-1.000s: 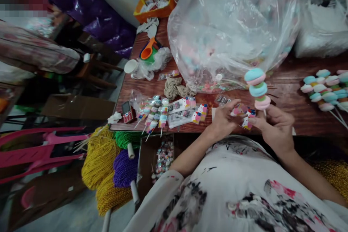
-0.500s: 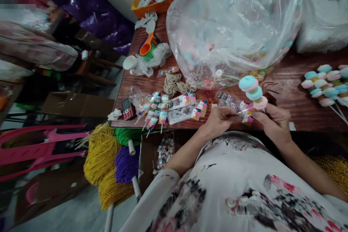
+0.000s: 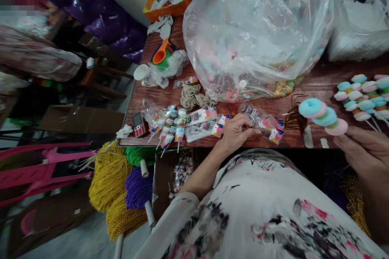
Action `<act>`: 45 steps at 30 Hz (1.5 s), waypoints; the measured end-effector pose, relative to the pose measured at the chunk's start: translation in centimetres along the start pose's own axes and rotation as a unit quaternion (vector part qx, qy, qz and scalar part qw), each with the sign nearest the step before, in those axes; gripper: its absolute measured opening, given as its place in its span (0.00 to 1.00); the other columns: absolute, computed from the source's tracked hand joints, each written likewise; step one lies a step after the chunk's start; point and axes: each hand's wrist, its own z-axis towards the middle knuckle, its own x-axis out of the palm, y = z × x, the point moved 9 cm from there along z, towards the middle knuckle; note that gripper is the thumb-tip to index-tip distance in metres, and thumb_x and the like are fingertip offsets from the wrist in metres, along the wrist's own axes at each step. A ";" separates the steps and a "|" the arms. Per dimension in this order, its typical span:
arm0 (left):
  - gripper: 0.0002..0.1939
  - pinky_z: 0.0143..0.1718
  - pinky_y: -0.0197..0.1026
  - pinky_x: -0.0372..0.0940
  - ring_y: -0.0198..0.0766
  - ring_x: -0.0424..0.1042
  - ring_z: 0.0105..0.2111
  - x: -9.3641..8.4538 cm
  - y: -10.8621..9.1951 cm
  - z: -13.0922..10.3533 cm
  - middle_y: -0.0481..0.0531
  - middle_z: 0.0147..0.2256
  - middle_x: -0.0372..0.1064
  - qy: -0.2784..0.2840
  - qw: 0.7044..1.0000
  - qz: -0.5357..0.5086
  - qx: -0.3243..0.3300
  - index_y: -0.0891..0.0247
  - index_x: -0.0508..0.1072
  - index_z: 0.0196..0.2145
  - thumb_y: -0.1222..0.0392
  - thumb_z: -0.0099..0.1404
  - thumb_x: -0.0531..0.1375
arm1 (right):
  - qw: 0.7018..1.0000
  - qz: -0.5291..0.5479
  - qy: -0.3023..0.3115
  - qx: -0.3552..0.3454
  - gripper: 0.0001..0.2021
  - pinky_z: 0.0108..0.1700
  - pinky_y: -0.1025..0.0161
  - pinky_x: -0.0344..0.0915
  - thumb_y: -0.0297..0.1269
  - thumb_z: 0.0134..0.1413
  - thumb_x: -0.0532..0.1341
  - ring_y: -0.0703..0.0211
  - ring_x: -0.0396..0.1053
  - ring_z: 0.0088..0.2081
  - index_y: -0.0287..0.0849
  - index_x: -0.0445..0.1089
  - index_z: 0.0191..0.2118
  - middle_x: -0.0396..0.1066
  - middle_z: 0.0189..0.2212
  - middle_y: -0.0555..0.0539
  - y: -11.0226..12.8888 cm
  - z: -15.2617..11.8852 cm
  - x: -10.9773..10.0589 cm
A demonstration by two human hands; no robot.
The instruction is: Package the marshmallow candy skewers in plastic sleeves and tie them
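My right hand (image 3: 366, 149), at the far right past the table's front edge, is closed around the lower end of a marshmallow skewer (image 3: 325, 116) in blue, pink and green; its stick is hidden by the fingers. My left hand (image 3: 238, 131) is pinched over the table edge beside printed clear packets (image 3: 269, 123); a bit of clear film seems to be at its fingertips, too small to make out. Left of it lie stacked printed bags (image 3: 202, 123) and wrapped skewers (image 3: 172, 123). Unwrapped skewers (image 3: 361, 96) rest at the right of the table.
A large clear bag of marshmallows (image 3: 255, 32) covers the back of the table (image 3: 319, 81). Brown twist ties (image 3: 296, 119), a phone (image 3: 139, 124), a beige cloth (image 3: 194, 96) and an orange basket (image 3: 168, 2) are also there. A box (image 3: 162, 182) stands below the left edge.
My right hand has moved right with the skewer, away from my left hand. My left hand has shifted slightly left. The packets near it show more fully. The view has moved slightly.
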 end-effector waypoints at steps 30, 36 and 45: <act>0.04 0.44 0.47 0.67 0.39 0.69 0.39 2.1 -3.0 -0.2 0.54 0.35 0.72 0.167 0.944 0.172 0.225 0.61 0.72 0.36 0.60 0.68 0.59 | 0.904 -0.191 0.228 -0.308 0.16 0.37 0.68 0.73 0.29 0.57 0.61 0.59 0.79 0.35 0.48 0.75 0.50 0.81 0.36 0.48 3.2 1.4 -0.3; 0.10 0.36 0.41 0.64 0.35 0.67 0.31 1.8 -2.4 0.2 0.49 0.26 0.68 0.098 0.980 0.098 0.141 0.62 0.68 0.29 0.57 0.66 0.62 | 0.883 -0.255 0.192 -0.345 0.15 0.29 0.64 0.67 0.28 0.54 0.63 0.61 0.73 0.26 0.47 0.75 0.48 0.78 0.29 0.49 5.2 0.3 0.1; 0.08 0.45 0.45 0.66 0.39 0.67 0.40 2.9 -4.1 -1.1 0.54 0.33 0.71 0.176 0.940 0.166 0.241 0.62 0.68 0.30 0.65 0.68 0.56 | 0.901 -0.190 0.283 -0.270 0.12 0.33 0.67 0.72 0.31 0.59 0.60 0.60 0.78 0.32 0.46 0.76 0.47 0.81 0.35 0.49 2.6 1.2 0.8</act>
